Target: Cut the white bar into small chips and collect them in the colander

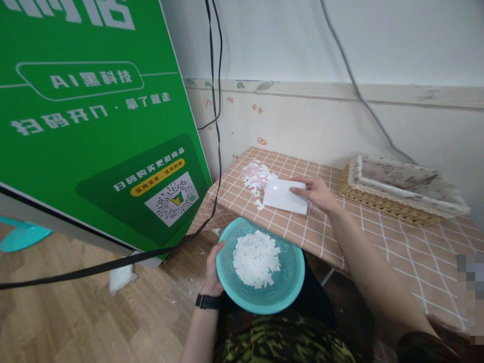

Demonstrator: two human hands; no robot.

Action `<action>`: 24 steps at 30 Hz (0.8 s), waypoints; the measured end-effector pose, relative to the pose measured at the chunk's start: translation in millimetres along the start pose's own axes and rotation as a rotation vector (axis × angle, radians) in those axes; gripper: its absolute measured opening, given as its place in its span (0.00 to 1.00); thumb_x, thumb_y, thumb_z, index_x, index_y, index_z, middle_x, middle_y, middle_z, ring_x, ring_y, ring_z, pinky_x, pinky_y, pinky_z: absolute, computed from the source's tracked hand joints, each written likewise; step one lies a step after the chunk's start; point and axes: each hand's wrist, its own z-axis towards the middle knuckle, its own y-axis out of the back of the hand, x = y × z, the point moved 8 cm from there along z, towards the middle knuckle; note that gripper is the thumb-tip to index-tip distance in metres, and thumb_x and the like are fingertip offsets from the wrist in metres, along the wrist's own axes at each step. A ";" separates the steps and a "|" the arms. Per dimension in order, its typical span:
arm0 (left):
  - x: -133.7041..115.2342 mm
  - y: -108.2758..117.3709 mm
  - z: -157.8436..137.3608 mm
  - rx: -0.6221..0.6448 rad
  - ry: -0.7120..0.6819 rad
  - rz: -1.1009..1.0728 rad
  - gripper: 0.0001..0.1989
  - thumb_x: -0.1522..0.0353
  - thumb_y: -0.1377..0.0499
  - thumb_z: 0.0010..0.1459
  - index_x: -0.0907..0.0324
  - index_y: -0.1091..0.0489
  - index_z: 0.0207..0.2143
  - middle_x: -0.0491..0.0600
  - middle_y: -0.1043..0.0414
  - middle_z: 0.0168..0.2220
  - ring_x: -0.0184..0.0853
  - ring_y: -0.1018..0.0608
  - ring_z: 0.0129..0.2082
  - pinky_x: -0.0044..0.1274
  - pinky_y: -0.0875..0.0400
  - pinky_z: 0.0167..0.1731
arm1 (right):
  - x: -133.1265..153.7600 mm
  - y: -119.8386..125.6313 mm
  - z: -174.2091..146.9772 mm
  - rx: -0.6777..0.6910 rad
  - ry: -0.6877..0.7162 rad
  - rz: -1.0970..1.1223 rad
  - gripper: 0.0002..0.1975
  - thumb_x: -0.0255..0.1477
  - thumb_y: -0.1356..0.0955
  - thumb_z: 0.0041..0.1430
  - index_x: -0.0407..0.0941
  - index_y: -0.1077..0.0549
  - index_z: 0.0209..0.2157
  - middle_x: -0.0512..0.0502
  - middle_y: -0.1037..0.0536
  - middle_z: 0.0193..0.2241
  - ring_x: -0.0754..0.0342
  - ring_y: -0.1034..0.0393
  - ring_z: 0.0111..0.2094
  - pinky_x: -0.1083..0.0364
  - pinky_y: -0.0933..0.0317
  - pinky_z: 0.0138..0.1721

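"What's the left hand (215, 267) up to?"

"It's clamped on the rim of a teal basket (260, 305), lower centre of the frame, held by the table's front edge. I can't tell whether the two touch."

"And what's inside?"

"A heap of white scraps (257, 259), flat little pieces, bunched in the middle."

"The right hand (312, 193)?"

"Right of centre, thumb and fingers pinching a smooth white card (285, 196) by its right end. Its far end reaches the loose pile (254, 175), white bits with some pinkish ones, near the centre of the frame."

"All that's on the table?"

"The pile is, on a brown checked cloth (363, 227). A lined wicker basket (393, 204) sits on it too, toward the right of the frame, well apart from the pile."

"And around it?"

"A green panel (41, 161) with white lettering fills the upper left, a black cable (218, 166) hangs past its edge, and a pale wall (302, 45) runs across the top."
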 end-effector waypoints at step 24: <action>-16.4 -2.9 -8.1 -0.028 -0.005 0.001 0.10 0.67 0.41 0.50 0.65 0.26 0.31 0.52 0.22 0.28 0.41 0.21 0.34 0.30 0.27 0.38 | 13.6 -22.3 -3.4 0.020 0.015 0.099 0.20 0.38 0.33 0.53 0.45 0.28 0.47 0.43 0.24 0.42 0.49 0.29 0.37 0.51 0.33 0.35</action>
